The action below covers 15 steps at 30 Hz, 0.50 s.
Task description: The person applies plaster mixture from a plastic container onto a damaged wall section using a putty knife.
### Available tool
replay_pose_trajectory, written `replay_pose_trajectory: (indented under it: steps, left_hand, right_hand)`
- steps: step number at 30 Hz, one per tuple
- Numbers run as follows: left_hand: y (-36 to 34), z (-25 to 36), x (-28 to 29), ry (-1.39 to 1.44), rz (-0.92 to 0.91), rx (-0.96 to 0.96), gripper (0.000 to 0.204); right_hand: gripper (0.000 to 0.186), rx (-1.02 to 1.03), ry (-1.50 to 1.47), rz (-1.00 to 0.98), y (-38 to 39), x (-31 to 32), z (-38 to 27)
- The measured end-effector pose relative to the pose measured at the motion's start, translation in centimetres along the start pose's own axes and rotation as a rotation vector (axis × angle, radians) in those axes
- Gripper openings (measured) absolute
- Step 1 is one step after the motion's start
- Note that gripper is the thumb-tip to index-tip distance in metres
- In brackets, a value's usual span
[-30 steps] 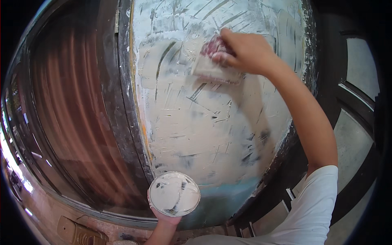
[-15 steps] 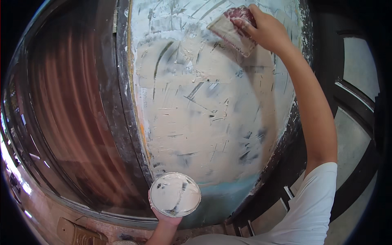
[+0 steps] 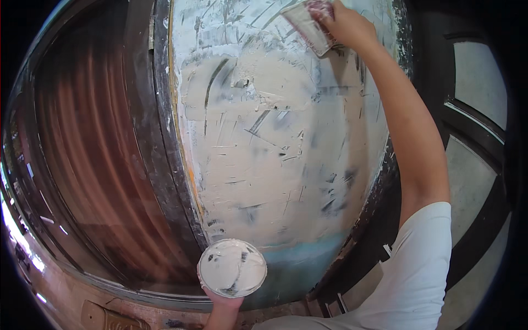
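Putty covers most of the tall wall panel (image 3: 275,165), a pale, streaky coat with dark scrape marks showing through, and a bare bluish strip is left along its bottom edge. At about one o'clock in the view, the right hand (image 3: 349,25) is closed around a flat scraper (image 3: 308,25), whose wide blade lies tilted against the top of the panel; the bare forearm runs down from it toward four o'clock into a white sleeve (image 3: 421,264). At six o'clock the left hand (image 3: 223,308) grips from beneath a round tub (image 3: 232,268), its open top facing up and smeared with white putty; only a little of that hand shows under the tub. A dark frame (image 3: 159,137) borders the panel at nine o'clock, and beyond it lies a reddish-brown ribbed surface (image 3: 93,154).
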<state>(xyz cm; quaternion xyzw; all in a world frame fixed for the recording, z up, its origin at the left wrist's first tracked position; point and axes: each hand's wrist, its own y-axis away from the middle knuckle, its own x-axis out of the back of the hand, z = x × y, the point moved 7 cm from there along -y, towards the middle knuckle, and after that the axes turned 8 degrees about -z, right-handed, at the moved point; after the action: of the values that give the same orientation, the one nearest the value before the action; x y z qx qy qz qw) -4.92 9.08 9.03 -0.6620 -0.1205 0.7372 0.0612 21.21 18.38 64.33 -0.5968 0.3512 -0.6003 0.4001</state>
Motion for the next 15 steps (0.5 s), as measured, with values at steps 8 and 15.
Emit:
replay_pose_trajectory:
  steps: [8,15]
  left_hand:
    - [0.8,1.3,-0.1,0.0,-0.006,-0.032,0.062]
    - [0.2,-1.5,1.0,-0.02,-0.01,0.033,0.062]
  right_hand:
    - [0.068,0.122,-0.123,0.07,2.5,-2.2,1.4]
    - [0.065,-0.004,0.074,0.01,2.3,-1.8,4.7]
